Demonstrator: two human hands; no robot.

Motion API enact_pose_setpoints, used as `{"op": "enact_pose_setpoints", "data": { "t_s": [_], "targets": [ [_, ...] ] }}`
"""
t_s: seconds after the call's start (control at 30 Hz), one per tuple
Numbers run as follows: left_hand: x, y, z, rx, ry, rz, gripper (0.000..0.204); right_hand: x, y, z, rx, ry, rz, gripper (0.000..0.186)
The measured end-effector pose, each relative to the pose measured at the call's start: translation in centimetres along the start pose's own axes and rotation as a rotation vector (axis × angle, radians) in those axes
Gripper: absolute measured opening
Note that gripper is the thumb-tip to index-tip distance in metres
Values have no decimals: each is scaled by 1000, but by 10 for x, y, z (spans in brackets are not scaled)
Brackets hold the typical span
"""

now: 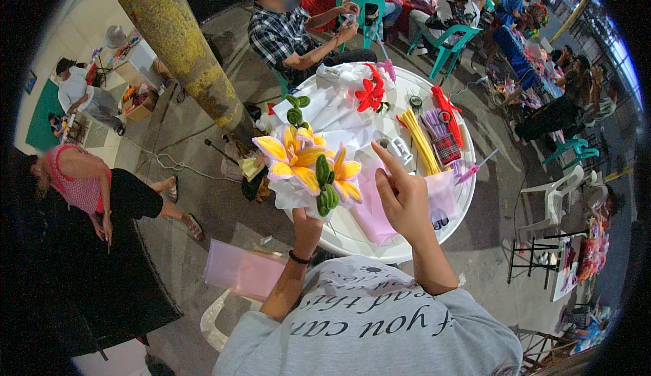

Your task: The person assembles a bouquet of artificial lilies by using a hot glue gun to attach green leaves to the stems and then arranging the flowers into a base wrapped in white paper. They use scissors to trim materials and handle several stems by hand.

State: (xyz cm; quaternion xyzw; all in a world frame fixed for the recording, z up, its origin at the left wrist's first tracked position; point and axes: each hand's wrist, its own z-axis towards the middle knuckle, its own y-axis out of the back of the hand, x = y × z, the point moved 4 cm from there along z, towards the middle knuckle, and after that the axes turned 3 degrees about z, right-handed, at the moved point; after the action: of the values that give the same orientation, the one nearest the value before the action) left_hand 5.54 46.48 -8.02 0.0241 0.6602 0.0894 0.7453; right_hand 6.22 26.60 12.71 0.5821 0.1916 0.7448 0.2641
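Note:
My left hand [307, 230] is closed around the base of a bouquet of yellow fuzzy-wire flowers [296, 160] with lilac edges and green leaves, wrapped in white paper. It is held up at the near left edge of a round white table [333, 242]. Over the table, my right hand [407, 203] has its index finger stretched out and its thumb apart, with nothing visible in it. Pink wrapping sheets [371, 206] lie beneath and beside that hand. Just beyond its fingertip is a white tape dispenser [401, 152].
Bundles of yellow fuzzy wires [420, 142] and purple ones [432, 124], a red flower [369, 96], crumpled white paper [332, 115] and a glue gun [475, 167] lie on the table. A person in a checked shirt [278, 37] sits across. A yellow post [180, 44] stands at left.

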Motion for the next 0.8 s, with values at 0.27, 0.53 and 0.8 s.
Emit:
{"op": "enact_pose_setpoints", "data": {
  "t_s": [0.27,0.53,0.8],
  "targets": [
    [-11,-4,0,-9,29,-148,30,-4,0,-3,-24,15,13,47],
    [0,-1,-2,12,6,-5,32,-2,-2,-3,-17,28,18,46],
    [-4,-3,0,-73,17,-134,26,-2,-3,-5,5,3,-2,46]
  ]
}}
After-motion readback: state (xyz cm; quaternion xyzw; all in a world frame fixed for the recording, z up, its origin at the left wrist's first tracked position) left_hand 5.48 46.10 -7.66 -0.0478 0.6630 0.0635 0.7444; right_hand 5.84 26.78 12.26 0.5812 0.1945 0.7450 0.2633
